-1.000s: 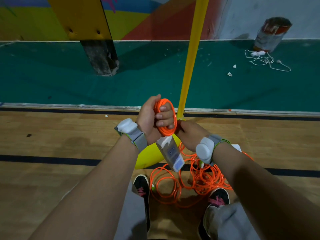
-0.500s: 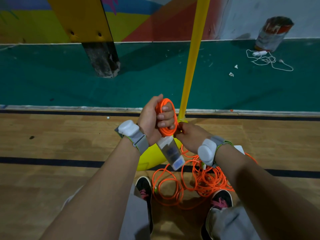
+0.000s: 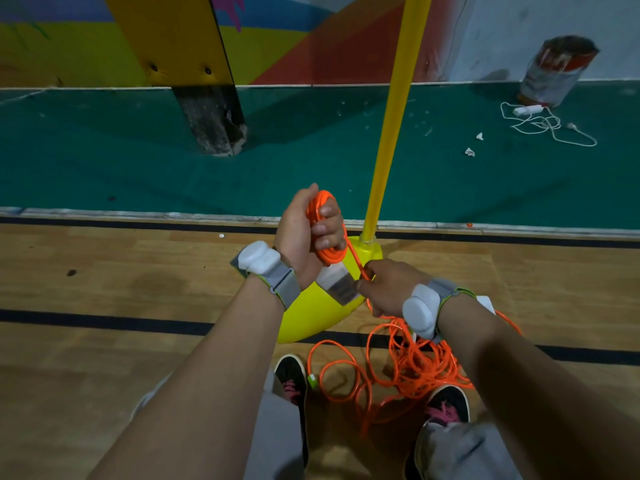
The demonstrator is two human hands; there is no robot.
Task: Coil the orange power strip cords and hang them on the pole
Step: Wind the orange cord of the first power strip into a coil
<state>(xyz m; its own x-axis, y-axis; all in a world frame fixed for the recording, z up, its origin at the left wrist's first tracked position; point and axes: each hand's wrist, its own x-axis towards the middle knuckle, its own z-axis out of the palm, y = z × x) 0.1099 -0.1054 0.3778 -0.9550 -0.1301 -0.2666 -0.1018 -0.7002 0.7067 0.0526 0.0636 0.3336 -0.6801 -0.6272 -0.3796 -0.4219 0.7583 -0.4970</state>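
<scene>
Coiling step: the coil (image 3: 325, 233) is gripped by the left hand (image 3: 301, 233), and a strand (image 3: 355, 258) is pinched by the right hand (image 3: 384, 289). Most cord (image 3: 415, 372) lies tangled on the floor (image 3: 104, 289) near the pole (image 3: 394, 116); next, slack is to be wound on.

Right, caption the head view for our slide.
Left hand grips the orange coil; right hand pinches loose cord by the yellow pole.
</scene>
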